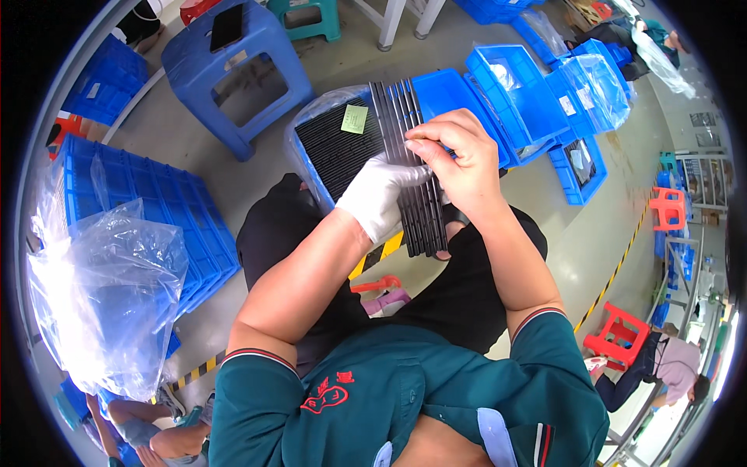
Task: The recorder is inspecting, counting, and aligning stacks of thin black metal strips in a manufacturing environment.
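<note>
The person wears a dark teal short-sleeved shirt (405, 405) with red-and-white striped sleeve cuffs; a red embroidered emblem sits on the chest at seven o'clock; black trousers (467, 296) cover the legs; the left hand (381, 194) wears a white glove; the right hand (459, 156) is bare.

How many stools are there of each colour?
Blue plastic stool: 1
Teal plastic stool: 1
Red plastic stools: 2
Total: 4
Not counted: a red shape cut off at the top edge, and a small teal shape at the right rim, too small to tell.
</note>
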